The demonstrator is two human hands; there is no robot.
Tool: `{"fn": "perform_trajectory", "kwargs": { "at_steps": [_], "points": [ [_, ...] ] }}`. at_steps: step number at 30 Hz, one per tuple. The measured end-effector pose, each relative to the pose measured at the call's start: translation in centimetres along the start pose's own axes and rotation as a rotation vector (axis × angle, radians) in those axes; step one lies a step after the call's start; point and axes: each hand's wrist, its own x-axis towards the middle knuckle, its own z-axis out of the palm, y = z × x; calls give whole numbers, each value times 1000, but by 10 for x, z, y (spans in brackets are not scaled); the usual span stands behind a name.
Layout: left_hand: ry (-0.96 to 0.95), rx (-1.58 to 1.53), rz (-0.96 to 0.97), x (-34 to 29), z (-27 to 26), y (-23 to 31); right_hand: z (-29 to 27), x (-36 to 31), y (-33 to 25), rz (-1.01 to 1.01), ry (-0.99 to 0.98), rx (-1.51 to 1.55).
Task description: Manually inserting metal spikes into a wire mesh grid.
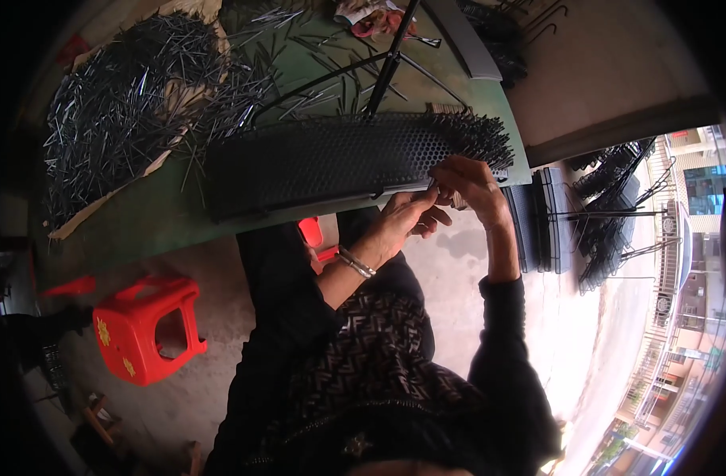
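A long black panel (323, 155) full of small round holes lies across the near edge of the green table. Dark thin pieces (482, 139) stand packed in rows at its right end. My right hand (471, 186) is closed in a pinch just over the panel's near edge, beside those rows. Fingertip to fingertip with it, my left hand (402, 220) is closed too, its lower fingers curled. Whatever sits between the fingers is too small to make out. A metal bangle (356, 262) circles my left wrist.
Many loose dark thin pieces (117, 119) heap on brown paper at the left, more scattered behind the panel. A black metal stand (387, 71) rises behind it. A red stool (152, 329) stands on the floor at left; racks of finished-looking dark panels (553, 218) stand at right.
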Motion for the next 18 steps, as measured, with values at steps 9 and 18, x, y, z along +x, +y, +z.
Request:
{"fn": "perform_trajectory", "kwargs": {
  "at_steps": [9, 18],
  "points": [
    [132, -53, -121, 0, -7, -5, -8, 26, -1, -331, 750, -288],
    [134, -42, -116, -3, -9, -3, -8, 43, 12, -379, 732, -440]
  ]
}}
